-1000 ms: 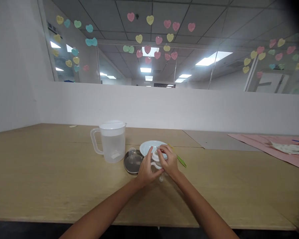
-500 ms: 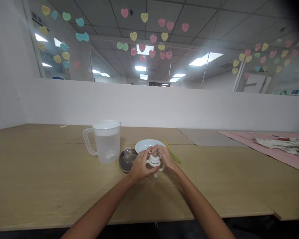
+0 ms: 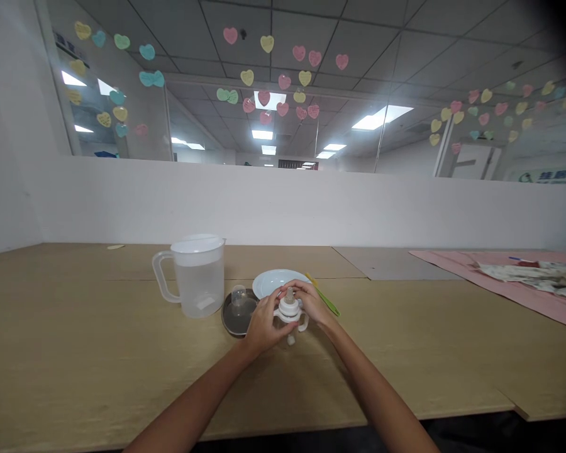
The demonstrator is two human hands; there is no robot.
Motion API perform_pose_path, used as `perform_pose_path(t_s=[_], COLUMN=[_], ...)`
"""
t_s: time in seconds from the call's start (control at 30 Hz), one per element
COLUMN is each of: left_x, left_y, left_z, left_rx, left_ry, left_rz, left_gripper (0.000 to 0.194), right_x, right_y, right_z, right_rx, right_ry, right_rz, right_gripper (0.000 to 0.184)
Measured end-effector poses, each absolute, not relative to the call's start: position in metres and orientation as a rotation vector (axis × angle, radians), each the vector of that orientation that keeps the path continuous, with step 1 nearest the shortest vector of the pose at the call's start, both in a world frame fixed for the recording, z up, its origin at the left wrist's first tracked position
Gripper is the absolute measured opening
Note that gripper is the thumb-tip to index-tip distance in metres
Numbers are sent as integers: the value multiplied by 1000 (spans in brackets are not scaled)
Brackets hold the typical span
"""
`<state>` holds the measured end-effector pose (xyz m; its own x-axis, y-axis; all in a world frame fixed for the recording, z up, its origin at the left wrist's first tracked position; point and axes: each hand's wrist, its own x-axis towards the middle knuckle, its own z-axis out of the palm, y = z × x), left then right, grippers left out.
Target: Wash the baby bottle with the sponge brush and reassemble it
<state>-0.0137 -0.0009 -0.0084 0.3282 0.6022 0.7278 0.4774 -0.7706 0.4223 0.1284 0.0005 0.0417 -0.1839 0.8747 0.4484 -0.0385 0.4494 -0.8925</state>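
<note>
A baby bottle (image 3: 290,308) with a white collar, white side handles and a clear teat stands upright between my hands. My left hand (image 3: 264,324) is closed around its left side, the thumb across the front below the collar. My right hand (image 3: 311,303) curls round the back and right side of the collar, its fingertips partly hidden behind the teat. Just left of my left hand lies a dark round metal dish (image 3: 231,326), with a clear dome-shaped cap (image 3: 238,295) in it. Behind my hands sits a white plate (image 3: 268,281).
A lidded clear plastic jug (image 3: 200,277) with liquid in it stands at the left. A brush with a green handle (image 3: 329,304) lies beside the plate. Far right, a pink cloth (image 3: 446,263) bears a patterned cloth and small items. A white wall closes off the table's back.
The view has tilted slightly, so everything sits a little lower and further left. My right fingers have moved off the teat, which shows more fully; both hands stay at the bottle.
</note>
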Motion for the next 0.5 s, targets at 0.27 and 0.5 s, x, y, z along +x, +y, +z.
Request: perform_pose_path(t_s=[0.27,0.5], left_x=[-13,-14], left_y=[2,3], left_z=[-11,-9], left_rx=[2449,2469], left_ry=[1016,998], left_rz=[1454,1434], left_gripper=[71,71], right_x=[127,132], right_y=[0,7], right_z=[42,35], right_rx=[-753,-765], right_ry=[-1519,-1522], right_rz=[976,864], right_gripper=[21,25])
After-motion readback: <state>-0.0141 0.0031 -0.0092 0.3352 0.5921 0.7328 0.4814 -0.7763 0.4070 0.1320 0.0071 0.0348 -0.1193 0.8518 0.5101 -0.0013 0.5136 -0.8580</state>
